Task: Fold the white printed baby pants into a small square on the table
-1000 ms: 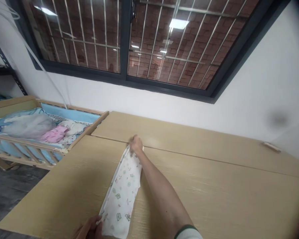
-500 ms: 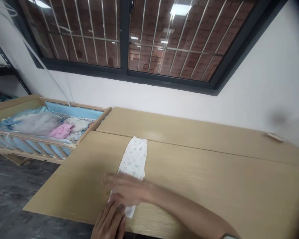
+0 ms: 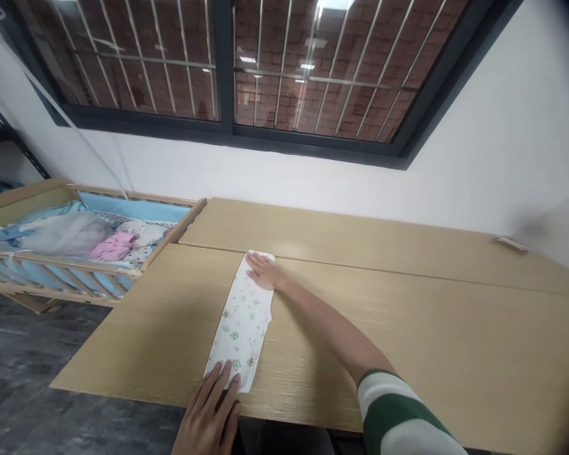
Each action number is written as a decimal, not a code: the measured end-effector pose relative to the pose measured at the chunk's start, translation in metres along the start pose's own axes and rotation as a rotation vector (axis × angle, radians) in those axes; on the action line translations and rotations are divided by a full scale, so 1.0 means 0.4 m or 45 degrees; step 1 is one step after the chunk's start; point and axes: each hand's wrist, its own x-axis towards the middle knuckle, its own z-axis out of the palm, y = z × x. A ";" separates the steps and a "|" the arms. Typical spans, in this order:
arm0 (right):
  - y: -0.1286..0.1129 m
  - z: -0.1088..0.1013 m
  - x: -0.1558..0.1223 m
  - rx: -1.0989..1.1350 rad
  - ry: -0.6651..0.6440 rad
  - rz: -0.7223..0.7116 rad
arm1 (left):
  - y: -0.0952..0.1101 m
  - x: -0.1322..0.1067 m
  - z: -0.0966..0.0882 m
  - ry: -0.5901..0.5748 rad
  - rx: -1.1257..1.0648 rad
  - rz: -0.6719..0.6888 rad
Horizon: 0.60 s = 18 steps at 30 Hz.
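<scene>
White baby pants (image 3: pixel 241 322) with a small green and grey print lie folded lengthwise in a long flat strip on the wooden table. My right hand (image 3: pixel 264 273) rests flat on the far end, fingers stretched out to the left. At the near end, by the table's front edge, my left hand (image 3: pixel 212 404) lies palm down with its fingers extended over the hem. Neither hand grips the cloth. The right hand covers part of the far end of the pants.
The wooden table (image 3: pixel 408 341) meets a second board (image 3: pixel 341 237) along a seam at the back. A wooden crib (image 3: pixel 183 230) holding blue, white and pink cloths (image 3: pixel 114 245) stands at the left. A small object (image 3: pixel 511 244) lies at the far right. Behind is a barred window (image 3: pixel 313 69).
My right hand has swept away from me along the pants to their far end. The left hand stays near the hem, its fingers now spread flatter. The view has shifted slightly.
</scene>
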 end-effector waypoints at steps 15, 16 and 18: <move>-0.089 -0.099 -0.222 0.016 0.157 -0.234 | 0.003 0.087 -0.009 -0.281 -0.287 -0.029; -0.127 -0.097 -0.288 0.097 0.079 -0.300 | -0.009 0.081 -0.011 -0.286 -0.299 -0.009; -0.197 -0.083 -0.420 0.219 -0.039 -0.403 | -0.027 0.066 -0.014 -0.296 -0.314 0.044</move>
